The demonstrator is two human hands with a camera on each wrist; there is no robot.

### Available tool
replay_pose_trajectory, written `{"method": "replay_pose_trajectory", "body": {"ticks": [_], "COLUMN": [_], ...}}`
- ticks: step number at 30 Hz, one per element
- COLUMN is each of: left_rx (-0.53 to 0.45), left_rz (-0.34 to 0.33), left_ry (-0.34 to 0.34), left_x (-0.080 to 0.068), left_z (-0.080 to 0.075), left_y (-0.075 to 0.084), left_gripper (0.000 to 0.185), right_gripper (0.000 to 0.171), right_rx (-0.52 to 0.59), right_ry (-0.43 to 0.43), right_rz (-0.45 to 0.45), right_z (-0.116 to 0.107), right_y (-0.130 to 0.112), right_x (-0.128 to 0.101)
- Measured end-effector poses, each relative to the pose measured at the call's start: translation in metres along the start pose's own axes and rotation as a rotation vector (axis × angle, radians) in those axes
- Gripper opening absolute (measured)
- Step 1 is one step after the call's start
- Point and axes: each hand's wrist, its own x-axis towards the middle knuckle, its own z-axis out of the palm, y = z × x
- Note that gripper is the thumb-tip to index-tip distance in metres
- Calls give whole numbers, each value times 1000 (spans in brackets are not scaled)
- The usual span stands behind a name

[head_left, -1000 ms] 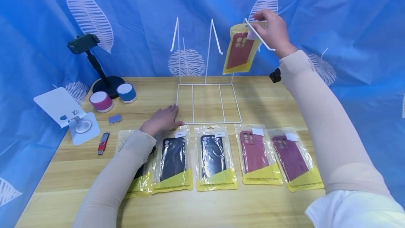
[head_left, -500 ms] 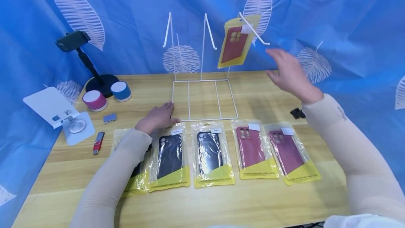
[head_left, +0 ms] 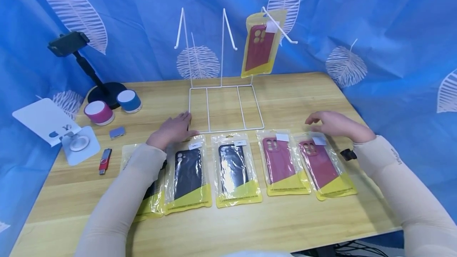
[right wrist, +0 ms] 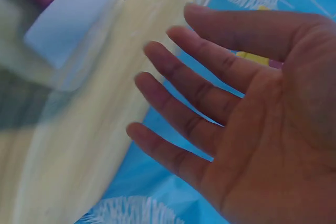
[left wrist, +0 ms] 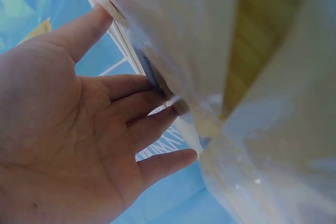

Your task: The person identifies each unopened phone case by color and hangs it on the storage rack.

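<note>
A white wire display rack [head_left: 225, 90] stands at the back of the wooden table [head_left: 285, 225]. One packaged maroon phone case [head_left: 260, 43] hangs from its right hook. My left hand [head_left: 173, 129] rests flat and open on the table, its fingers [left wrist: 142, 103] touching the rack's front left corner. My right hand [head_left: 330, 124] hovers open, fingers [right wrist: 178, 108] spread, just above the top of the rightmost maroon case pack [head_left: 323, 165]. Beside that pack lie another maroon pack [head_left: 282, 162] and black case packs [head_left: 233, 169] [head_left: 187, 175]; a further pack is partly hidden under my left sleeve.
At the left stand a phone holder [head_left: 80, 64], a pink speaker [head_left: 98, 113], a blue speaker [head_left: 129, 101], a white stand [head_left: 57, 130], a small grey item [head_left: 117, 132] and a red USB stick [head_left: 104, 161]. A blue leaf-print curtain [head_left: 375, 31] closes the back and sides.
My right hand let go of the maroon pack, leaving it hanging on the right hook, and came down to the rightmost pack on the table. The left hand stayed put.
</note>
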Motion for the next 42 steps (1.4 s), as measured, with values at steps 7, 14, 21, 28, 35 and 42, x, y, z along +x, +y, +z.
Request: {"method": "replay_pose_trajectory", "body": {"ticks": [7,14,21,28,35,42], "left_rx": [1,-5,-13,-19,-20,-15], "left_rz": [-9,-10,-12,-10,-12,-16], "left_ry": [4,5,3,-5,-3,-4], "left_x": [-2,-3,-3,-3,-2,-3], "left_z": [-4,-5,-6,-4,-2,0], "left_y": [3,4,5,4,3,2], "left_gripper": [82,82,82,82,83,83], "right_gripper": [25,21,9,7,9,14], "right_rx": [31,65,61,89,27,33], "right_ry": [-44,-79,-94,-5,180,369], "right_rz": [1,58,51,55,19,-34], "right_z": [9,17,18,-1,-33,-47], "right_y": [21,33,41,42,21,-1], "right_x": [2,3,2,-7,-18,-29]}}
